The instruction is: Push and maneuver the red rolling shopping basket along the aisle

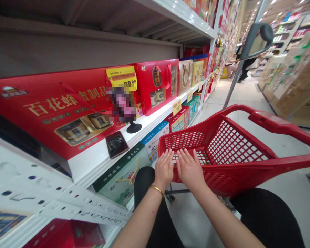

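Observation:
My left hand [164, 168] is stretched out flat with its back up, at the near left rim of a red plastic shopping basket cart [235, 137]. A gold bangle [157, 190] circles that wrist. Beside it, my right hand [189, 167] lies in the same pose, fingers straight and slightly spread. Neither hand holds anything, and whether they rest on the rim or hover over it I cannot tell. On the white shelf to the left lie a dark phone-like slab [116, 144] and a small round black stand [134, 127] with a blurred-out top.
Red gift boxes [155, 86] line the shelf [155, 113], with more boxes [126, 175] below. A grey pole with a handle [244, 58] rises behind the cart. Stacked cartons [299, 96] flank the aisle [237, 91] at right, where a person [245, 67] stands far off.

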The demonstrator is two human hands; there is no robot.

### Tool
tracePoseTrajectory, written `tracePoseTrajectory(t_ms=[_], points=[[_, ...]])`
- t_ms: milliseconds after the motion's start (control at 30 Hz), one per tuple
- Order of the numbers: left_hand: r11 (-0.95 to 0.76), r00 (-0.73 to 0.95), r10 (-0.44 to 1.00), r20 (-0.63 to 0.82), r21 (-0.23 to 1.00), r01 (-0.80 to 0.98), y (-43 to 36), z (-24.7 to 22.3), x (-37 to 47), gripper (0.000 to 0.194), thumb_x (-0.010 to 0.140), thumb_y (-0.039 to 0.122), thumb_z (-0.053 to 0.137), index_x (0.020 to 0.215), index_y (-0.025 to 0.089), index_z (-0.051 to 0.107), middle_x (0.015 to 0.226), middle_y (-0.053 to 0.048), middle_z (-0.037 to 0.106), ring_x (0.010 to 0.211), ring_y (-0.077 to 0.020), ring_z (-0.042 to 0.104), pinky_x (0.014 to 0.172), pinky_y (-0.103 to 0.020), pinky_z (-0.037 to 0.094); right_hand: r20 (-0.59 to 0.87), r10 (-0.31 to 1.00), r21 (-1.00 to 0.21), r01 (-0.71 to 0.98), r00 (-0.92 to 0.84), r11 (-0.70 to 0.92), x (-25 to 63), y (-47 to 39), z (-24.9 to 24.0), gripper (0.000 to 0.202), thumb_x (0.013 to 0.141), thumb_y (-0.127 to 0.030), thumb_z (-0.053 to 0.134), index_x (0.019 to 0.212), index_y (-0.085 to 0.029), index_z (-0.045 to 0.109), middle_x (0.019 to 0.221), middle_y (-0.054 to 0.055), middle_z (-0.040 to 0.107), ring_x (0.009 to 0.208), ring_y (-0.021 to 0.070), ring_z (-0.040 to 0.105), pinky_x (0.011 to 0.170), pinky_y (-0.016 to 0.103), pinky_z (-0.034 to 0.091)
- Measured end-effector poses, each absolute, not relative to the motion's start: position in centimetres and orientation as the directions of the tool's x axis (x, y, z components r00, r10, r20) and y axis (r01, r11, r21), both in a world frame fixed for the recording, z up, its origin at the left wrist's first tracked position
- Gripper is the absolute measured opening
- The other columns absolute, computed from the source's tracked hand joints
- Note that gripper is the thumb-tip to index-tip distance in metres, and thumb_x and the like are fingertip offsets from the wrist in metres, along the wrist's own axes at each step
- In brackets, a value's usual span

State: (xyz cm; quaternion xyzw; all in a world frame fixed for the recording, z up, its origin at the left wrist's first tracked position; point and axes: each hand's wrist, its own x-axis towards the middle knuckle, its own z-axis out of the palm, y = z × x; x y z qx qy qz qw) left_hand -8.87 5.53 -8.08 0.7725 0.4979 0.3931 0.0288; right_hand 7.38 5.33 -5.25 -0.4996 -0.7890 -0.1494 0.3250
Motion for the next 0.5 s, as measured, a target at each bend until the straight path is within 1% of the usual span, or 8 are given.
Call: tracePoseTrajectory(t_ms=[100,200,300,433,500], points=[[-0.507,0.204,0.784,0.586,0.414,0.756,5.4,-8.1,-8.8,0.049,0.108,0.028,0.031,0.15,0.022,0.054,0.152,-0.006,0.058,0.148,-0.0205,0.047,0.123,-0.049,0.042,0.714,0.657,-0.057,0.916,-0.241,0.397,10.2,4.5,-5.8,0.04,0.102,-0.026,0.052,0.137,-0.011,0.064,0.139,0.014,0.067,0.135,0.0306,0.06,0.129,0.058,0.018],[-0.508,0.195,0.78,0.595,0.42,0.752,5.4,-8.1,-8.6,0.049,0.108,0.028,0.031,0.151,0.024,0.054,0.151,-0.005,0.059,0.147,-0.0211,0.048,0.122,-0.05,0.042,0.761,0.631,-0.097,0.934,-0.152,0.343,11.5,4.3,-6.1,0.044,0.101,-0.026,0.053,0.143,-0.014,0.059,0.141,0.014,0.066,0.137,0.0313,0.058,0.128,0.061,0.018],[-0.504,0.178,0.78,0.6,0.433,0.747,5.3,-8.2,-8.4,0.053,0.108,0.031,0.025,0.155,0.021,0.049,0.155,-0.007,0.055,0.149,-0.0214,0.045,0.123,-0.05,0.04,0.75,0.644,-0.142,0.914,-0.152,0.38,9.3,4.8,-5.9,0.044,0.101,-0.03,0.054,0.143,-0.017,0.06,0.145,0.013,0.063,0.14,0.0314,0.055,0.128,0.062,0.018],[-0.504,0.19,0.781,0.595,0.421,0.755,5.1,-8.1,-8.6,0.059,0.109,0.04,0.017,0.159,0.019,0.042,0.162,-0.007,0.045,0.154,-0.0205,0.037,0.127,-0.05,0.034,0.711,0.667,-0.16,0.873,-0.222,0.461,6.0,5.0,-5.2,0.042,0.1,-0.031,0.055,0.141,-0.021,0.062,0.153,0.011,0.056,0.148,0.0327,0.044,0.128,0.064,0.01],[-0.507,0.218,0.79,0.574,0.411,0.757,5.0,-7.8,-8.8,0.06,0.109,0.042,0.017,0.159,0.019,0.04,0.164,-0.006,0.043,0.155,-0.0208,0.034,0.128,-0.05,0.031,0.714,0.664,-0.157,0.872,-0.224,0.464,6.7,4.7,-5.2,0.041,0.099,-0.028,0.056,0.139,-0.021,0.063,0.15,0.011,0.059,0.147,0.0321,0.046,0.128,0.064,0.007]])
